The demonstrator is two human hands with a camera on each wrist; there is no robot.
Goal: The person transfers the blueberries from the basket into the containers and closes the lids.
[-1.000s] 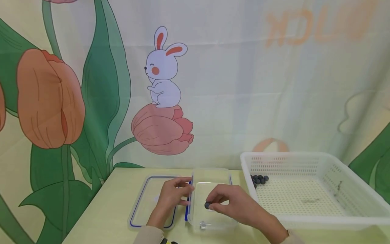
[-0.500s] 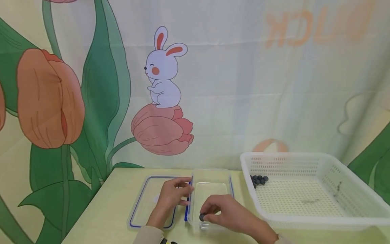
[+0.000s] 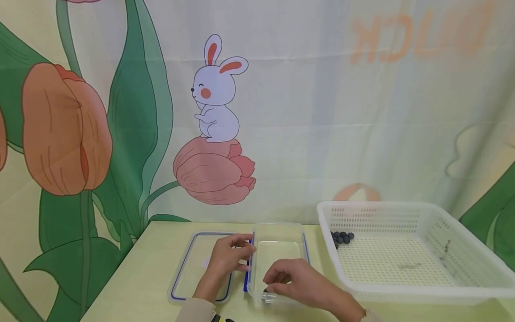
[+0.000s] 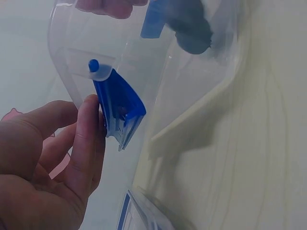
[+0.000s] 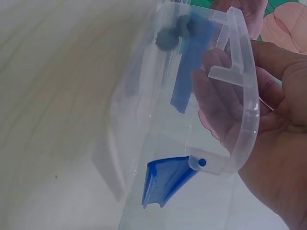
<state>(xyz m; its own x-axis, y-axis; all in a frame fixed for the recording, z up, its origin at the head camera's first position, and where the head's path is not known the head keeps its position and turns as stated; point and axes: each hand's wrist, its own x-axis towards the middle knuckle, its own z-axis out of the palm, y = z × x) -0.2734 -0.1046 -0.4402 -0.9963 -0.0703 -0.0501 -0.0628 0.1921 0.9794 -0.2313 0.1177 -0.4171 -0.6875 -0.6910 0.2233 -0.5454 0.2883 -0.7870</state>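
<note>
A clear plastic food container with blue side latches stands lidless on the table. My left hand holds its left rim, fingers beside the lowered blue latch in the left wrist view. My right hand is over the container's near end, fingers bent loosely down inside the wall. Just under its fingertips a dark blueberry shows at the near wall. Through the clear plastic, the right wrist view shows dark blueberries low in the container, apart from the right fingers.
The container's lid with a blue seal lies on the table to the left, partly behind the left forearm. A white perforated basket stands to the right, with several blueberries in its left corner. A printed curtain hangs behind the table.
My right hand has come toward the near left end of the container and let go of the blueberry it pinched, which now sits lower. My left hand stays on the rim.
</note>
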